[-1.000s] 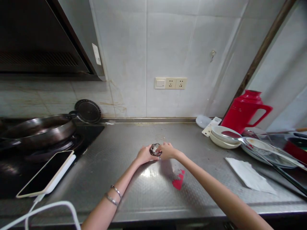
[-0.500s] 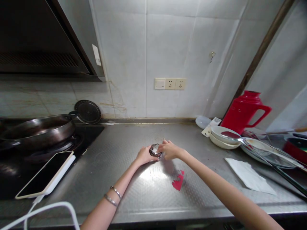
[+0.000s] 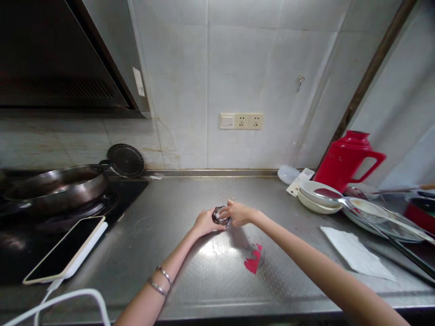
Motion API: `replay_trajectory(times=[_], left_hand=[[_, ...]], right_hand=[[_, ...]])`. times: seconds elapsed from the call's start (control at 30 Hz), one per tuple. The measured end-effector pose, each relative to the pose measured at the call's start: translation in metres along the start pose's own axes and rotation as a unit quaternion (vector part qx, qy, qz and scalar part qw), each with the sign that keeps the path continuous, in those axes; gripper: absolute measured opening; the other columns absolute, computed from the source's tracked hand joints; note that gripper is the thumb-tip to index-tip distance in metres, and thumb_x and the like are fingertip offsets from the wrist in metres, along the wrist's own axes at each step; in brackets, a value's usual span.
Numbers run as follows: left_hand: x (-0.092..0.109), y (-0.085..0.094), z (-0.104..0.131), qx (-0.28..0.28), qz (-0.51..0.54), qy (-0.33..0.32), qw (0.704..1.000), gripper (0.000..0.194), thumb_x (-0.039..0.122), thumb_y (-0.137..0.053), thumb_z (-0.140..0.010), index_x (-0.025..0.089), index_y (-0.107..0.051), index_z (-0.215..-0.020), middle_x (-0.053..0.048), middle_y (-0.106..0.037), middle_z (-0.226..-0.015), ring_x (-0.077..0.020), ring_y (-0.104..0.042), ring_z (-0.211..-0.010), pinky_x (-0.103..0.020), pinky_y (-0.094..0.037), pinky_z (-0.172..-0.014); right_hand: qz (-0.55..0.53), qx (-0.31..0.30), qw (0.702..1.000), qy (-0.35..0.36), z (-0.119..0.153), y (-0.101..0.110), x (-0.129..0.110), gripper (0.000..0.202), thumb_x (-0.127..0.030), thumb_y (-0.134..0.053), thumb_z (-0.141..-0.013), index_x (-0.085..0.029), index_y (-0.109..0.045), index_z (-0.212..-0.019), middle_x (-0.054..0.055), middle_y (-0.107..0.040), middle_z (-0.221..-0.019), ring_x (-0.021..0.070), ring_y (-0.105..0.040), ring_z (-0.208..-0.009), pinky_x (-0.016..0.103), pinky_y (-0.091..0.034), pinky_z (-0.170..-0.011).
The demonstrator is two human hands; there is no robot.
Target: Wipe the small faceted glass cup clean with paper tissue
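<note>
My left hand [image 3: 205, 223] is closed around the left side of a small round cup-like vessel [image 3: 216, 219] with a dark, shiny rim, low over the middle of the steel counter. The fingers of my right hand [image 3: 239, 213] are bent together into its mouth from the right. Something whitish shows inside; whether my right fingers grip it is hidden. Just in front of my hands, a torn piece of red paper or film [image 3: 252, 263] lies on the counter.
On the left, a pan [image 3: 61, 188] sits on the black stove, near a phone [image 3: 66, 249] with a white cable. At right stand a red thermos jug [image 3: 343, 160], stacked bowls [image 3: 317, 203], a plate with utensils, and a white folded tissue [image 3: 356, 253].
My right fingers have shifted slightly left and deeper over the vessel's mouth, covering more of the whitish inside. My left hand keeps its hold. The view has tilted up slightly.
</note>
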State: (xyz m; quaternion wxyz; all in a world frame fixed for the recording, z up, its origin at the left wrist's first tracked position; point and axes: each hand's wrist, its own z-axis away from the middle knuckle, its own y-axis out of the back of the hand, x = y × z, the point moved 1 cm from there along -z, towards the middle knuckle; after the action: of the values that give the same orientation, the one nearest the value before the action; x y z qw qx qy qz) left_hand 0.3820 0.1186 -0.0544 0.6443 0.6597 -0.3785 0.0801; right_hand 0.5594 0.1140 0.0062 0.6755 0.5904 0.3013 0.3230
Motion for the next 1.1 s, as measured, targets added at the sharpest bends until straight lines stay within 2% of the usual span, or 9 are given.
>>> replay_trajectory(times=[0.1,0.23,0.37,0.5,0.67,0.83,1.0,1.1], left_hand=[[0.000,0.000,0.000,0.003,-0.011,0.017,1.000,0.068,0.048,-0.081,-0.051,0.021,-0.063,-0.110,-0.006,-0.073,-0.100,-0.0264,-0.066,-0.092,-0.030,-0.049,-0.078],[0.001,0.000,0.001,0.004,-0.011,0.013,1.000,0.067,0.048,-0.081,-0.051,0.022,-0.063,-0.109,-0.005,-0.072,-0.102,-0.0259,-0.066,-0.095,-0.029,-0.048,-0.081],[0.002,0.000,0.001,-0.005,-0.012,0.016,1.000,0.064,0.048,-0.081,-0.053,0.023,-0.063,-0.109,-0.004,-0.072,-0.103,-0.0250,-0.066,-0.096,-0.028,-0.048,-0.081],[0.000,0.000,0.001,-0.003,-0.010,0.003,1.000,0.065,0.049,-0.081,-0.052,0.022,-0.063,-0.108,-0.005,-0.072,-0.104,-0.0258,-0.066,-0.096,-0.029,-0.048,-0.080],[-0.003,-0.001,0.001,0.000,-0.003,-0.009,1.000,0.062,0.047,-0.081,-0.053,0.023,-0.063,-0.106,-0.004,-0.072,-0.103,-0.0254,-0.066,-0.095,-0.028,-0.049,-0.077],[-0.003,-0.001,0.000,0.001,-0.001,-0.007,1.000,0.065,0.048,-0.082,-0.052,0.022,-0.062,-0.108,-0.005,-0.072,-0.103,-0.0253,-0.066,-0.094,-0.028,-0.048,-0.079],[-0.003,-0.001,-0.001,0.003,-0.007,-0.007,1.000,0.066,0.048,-0.081,-0.052,0.022,-0.062,-0.110,-0.005,-0.073,-0.099,-0.0253,-0.067,-0.090,-0.028,-0.048,-0.075],[-0.002,0.000,-0.001,0.001,-0.009,-0.003,1.000,0.066,0.047,-0.081,-0.052,0.022,-0.062,-0.110,-0.005,-0.073,-0.098,-0.0253,-0.067,-0.090,-0.028,-0.048,-0.075]], right_hand=[[0.034,0.003,0.999,-0.020,0.001,0.000,-0.003,0.045,-0.027,-0.055,-0.076,-0.033,-0.061,-0.120,0.002,-0.060,-0.127,0.0278,-0.047,-0.101,0.042,-0.037,-0.086],[0.066,0.003,0.996,-0.059,0.003,0.000,-0.008,0.043,-0.030,-0.056,-0.076,-0.031,-0.063,-0.119,0.005,-0.065,-0.117,0.0289,-0.048,-0.102,0.043,-0.039,-0.086],[0.082,-0.015,0.994,-0.075,0.003,0.004,-0.013,0.033,-0.031,-0.057,-0.077,-0.027,-0.069,-0.107,0.009,-0.068,-0.103,0.0286,-0.051,-0.100,0.040,-0.040,-0.084],[0.053,-0.034,0.995,-0.080,0.003,0.010,-0.013,0.025,-0.033,-0.055,-0.078,-0.026,-0.073,-0.094,0.009,-0.070,-0.090,0.0278,-0.054,-0.095,0.036,-0.042,-0.079],[-0.017,-0.045,0.996,-0.074,0.001,0.007,-0.006,0.024,-0.030,-0.055,-0.076,-0.027,-0.071,-0.094,0.006,-0.069,-0.099,0.0278,-0.054,-0.096,0.036,-0.042,-0.078],[-0.042,-0.048,0.996,-0.059,-0.004,0.002,-0.003,0.023,-0.030,-0.056,-0.076,-0.027,-0.071,-0.094,0.004,-0.067,-0.106,0.0260,-0.051,-0.097,0.037,-0.040,-0.082],[-0.014,-0.020,0.998,-0.065,-0.003,-0.002,-0.005,0.040,-0.030,-0.054,-0.077,-0.036,-0.064,-0.116,0.003,-0.060,-0.124,0.0285,-0.047,-0.103,0.042,-0.038,-0.085],[0.024,-0.003,0.997,-0.070,-0.001,-0.003,-0.008,0.044,-0.031,-0.055,-0.078,-0.037,-0.061,-0.121,0.003,-0.061,-0.125,0.0289,-0.048,-0.103,0.043,-0.038,-0.085]])
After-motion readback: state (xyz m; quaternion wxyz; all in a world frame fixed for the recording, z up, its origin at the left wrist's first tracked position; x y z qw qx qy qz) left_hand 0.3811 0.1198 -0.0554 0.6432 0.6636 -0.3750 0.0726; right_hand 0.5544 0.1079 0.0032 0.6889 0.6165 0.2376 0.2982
